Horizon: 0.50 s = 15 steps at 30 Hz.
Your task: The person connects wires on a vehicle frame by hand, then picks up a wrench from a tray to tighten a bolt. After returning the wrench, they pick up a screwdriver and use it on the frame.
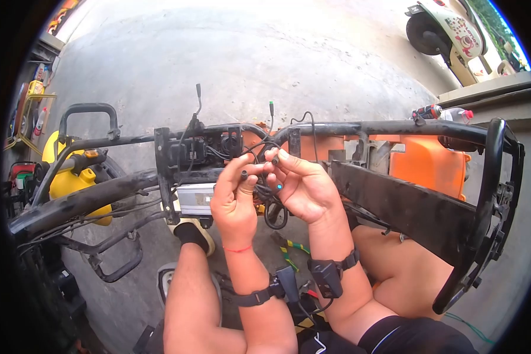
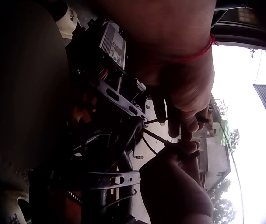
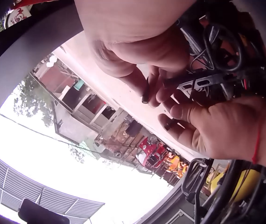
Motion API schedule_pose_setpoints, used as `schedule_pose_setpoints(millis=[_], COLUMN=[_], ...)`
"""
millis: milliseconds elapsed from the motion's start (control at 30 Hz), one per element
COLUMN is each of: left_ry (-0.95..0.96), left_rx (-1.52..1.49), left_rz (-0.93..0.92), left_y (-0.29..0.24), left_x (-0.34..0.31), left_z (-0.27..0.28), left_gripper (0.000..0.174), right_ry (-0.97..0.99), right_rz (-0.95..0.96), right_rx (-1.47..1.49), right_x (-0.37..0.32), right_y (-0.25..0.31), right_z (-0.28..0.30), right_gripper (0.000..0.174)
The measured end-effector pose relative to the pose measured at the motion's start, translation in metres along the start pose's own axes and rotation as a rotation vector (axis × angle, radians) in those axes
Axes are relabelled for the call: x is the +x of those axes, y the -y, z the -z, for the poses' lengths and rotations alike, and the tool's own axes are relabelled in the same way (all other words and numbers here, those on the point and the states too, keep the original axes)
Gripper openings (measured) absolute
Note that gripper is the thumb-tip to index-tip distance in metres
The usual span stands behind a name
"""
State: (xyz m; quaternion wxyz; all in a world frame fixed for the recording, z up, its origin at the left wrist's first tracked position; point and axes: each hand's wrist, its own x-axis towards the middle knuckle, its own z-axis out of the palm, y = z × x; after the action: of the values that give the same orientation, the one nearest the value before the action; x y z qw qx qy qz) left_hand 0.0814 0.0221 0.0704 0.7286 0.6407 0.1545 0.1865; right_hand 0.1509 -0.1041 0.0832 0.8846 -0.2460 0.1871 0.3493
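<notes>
Over the middle of a black metal vehicle frame (image 1: 383,127), both hands are raised close together. My left hand (image 1: 235,206) pinches a cable connector (image 1: 244,174), black and round-ended, between thumb and fingers. Opposite it, my right hand (image 1: 310,192) pinches another black cable connector (image 1: 275,160) between thumb and forefinger. In the right wrist view, the open round end of the right hand's connector (image 3: 145,99) shows, apart from the left hand's. Black cables run down from the fingers into the frame. A loose cable with a green-tipped plug (image 1: 271,106) sticks up just beyond the hands.
A silver finned box (image 1: 196,199) sits in the frame left of the hands. Green-and-yellow-handled pliers (image 1: 289,248) lie on the floor below. Orange plastic panels (image 1: 428,168) lie at right, a yellow part (image 1: 76,183) at left. A scooter (image 1: 454,35) stands at the far right.
</notes>
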Motion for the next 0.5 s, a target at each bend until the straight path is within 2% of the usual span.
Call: schedule_pose_setpoints(millis=[67,167,267,333,433,500], left_ry=[0.008,0.002,-0.034,-0.025,-0.073,-0.073], left_rx=[-0.004,-0.084,-0.009,0.197,0.253,0.249], left_rz=[0.017,0.015,-0.006,-0.103,-0.182,-0.158], left_y=[0.003,0.005,0.002,0.008,-0.001,-0.003], left_x=[0.000,-0.002,-0.001,0.001,0.003,0.002], left_z=[0.002,0.000,0.000,0.005,0.000,0.000], left_gripper=[0.029,0.027,0.023,0.017,0.013,0.014], right_ry=[0.119,0.166,0.173,0.177,0.184,0.186], right_rz=[-0.048,-0.069,-0.055,-0.056,-0.050,-0.047], right_rx=[0.059,0.124,0.112,0.111,0.102,0.098], right_x=[0.002,0.004,0.004,0.004,0.005,0.005], right_y=[0.000,-0.001,-0.003,-0.004,-0.004,-0.005], right_z=[0.003,0.005,0.005,0.005,0.004,0.003], right_gripper=[0.018,0.017,0.018,0.018,0.018,0.019])
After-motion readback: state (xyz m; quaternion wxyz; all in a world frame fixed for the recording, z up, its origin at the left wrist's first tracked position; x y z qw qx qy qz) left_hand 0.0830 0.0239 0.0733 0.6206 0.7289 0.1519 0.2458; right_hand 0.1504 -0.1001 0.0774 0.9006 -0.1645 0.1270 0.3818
